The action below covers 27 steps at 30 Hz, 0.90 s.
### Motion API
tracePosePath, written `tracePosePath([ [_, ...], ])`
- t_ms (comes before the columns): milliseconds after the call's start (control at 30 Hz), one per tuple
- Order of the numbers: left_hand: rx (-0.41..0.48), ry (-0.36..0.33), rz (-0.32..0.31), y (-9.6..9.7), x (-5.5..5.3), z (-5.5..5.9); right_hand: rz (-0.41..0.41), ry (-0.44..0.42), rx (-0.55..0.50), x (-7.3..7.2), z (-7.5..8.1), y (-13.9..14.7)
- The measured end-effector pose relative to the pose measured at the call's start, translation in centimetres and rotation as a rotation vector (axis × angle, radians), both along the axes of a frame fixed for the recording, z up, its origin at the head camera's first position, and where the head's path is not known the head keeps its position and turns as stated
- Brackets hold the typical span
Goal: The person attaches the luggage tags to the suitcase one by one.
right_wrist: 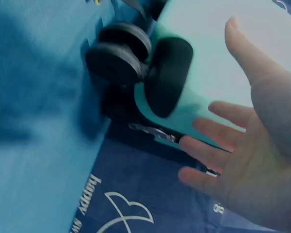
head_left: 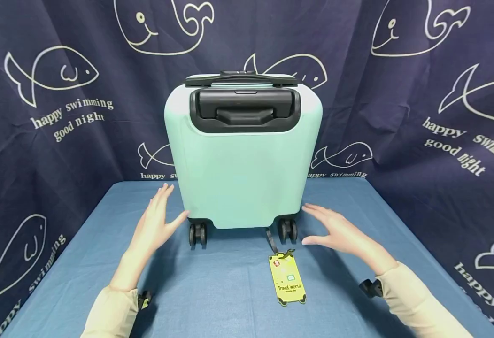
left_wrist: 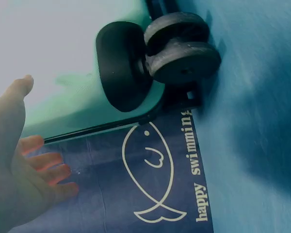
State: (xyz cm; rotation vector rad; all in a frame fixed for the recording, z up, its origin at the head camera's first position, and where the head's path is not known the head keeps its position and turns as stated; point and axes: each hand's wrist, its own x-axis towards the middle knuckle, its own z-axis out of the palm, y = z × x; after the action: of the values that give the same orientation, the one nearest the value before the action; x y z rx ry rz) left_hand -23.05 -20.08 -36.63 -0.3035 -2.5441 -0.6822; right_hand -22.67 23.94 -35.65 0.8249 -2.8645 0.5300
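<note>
I have both hands released and holding nothing. On the left hand (head_left: 156, 223) the fingers are extended and the thumb is spread wide; in the head view its tip meets the lower corner of the mint suitcase (head_left: 238, 173), though I cannot tell whether they touch. The right hand (head_left: 335, 231) is loosely open too, thumb apart from the fingers, fingertips just beside the opposite lower corner; contact there I cannot confirm either.

Both forearms, in cream sleeves (head_left: 111, 312), come in from the near edge and angle inward, so the hands flank the base of the suitcase. It stands upright on its wheels (head_left: 198, 234) on the blue counter (head_left: 226, 291), midway between my two arms. A yellow luggage tag (head_left: 288, 279) lies flat in front of it, nearer the right hand.

Only my head camera gives me the recessed black handle (head_left: 246, 105) at the top and the tag's lettering. The left wrist camera adds a dark seam along the suitcase's edge, with the thumb over the pale face and fingertips beyond that edge. My right wrist camera alone picks out a small metallic piece (right_wrist: 153, 131) by the seam.
</note>
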Motion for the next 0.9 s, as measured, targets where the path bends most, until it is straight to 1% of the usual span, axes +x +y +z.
tracePosePath([
  [133,0.098,-0.006,-0.003,0.5,-0.3,0.4,0.04,-0.022,-0.037,0.1,-1.1,-0.5],
  [333,0.203,-0.072,-0.012,1.1,-0.9,1.3,0.012,-0.057,-0.061,0.3,-2.4,-1.2],
  [433,0.242,-0.085,-0.014,1.2,-1.4,1.6,0.004,-0.092,-0.059,0.4,-3.0,-1.5],
  [600,0.311,-0.095,-0.037,1.7,-2.1,2.1,0.004,-0.152,-0.073,0.5,-4.0,-2.0],
  [667,0.341,-0.097,-0.046,1.9,-2.3,2.3,0.01,-0.176,-0.095,0.5,-4.4,-2.2],
  [833,0.424,-0.081,-0.076,2.6,-2.8,2.4,0.033,-0.187,-0.105,0.3,-5.3,-2.8],
  [900,0.467,-0.077,-0.095,2.8,-3.0,2.3,0.039,-0.184,-0.088,0.3,-5.7,-3.1],
])
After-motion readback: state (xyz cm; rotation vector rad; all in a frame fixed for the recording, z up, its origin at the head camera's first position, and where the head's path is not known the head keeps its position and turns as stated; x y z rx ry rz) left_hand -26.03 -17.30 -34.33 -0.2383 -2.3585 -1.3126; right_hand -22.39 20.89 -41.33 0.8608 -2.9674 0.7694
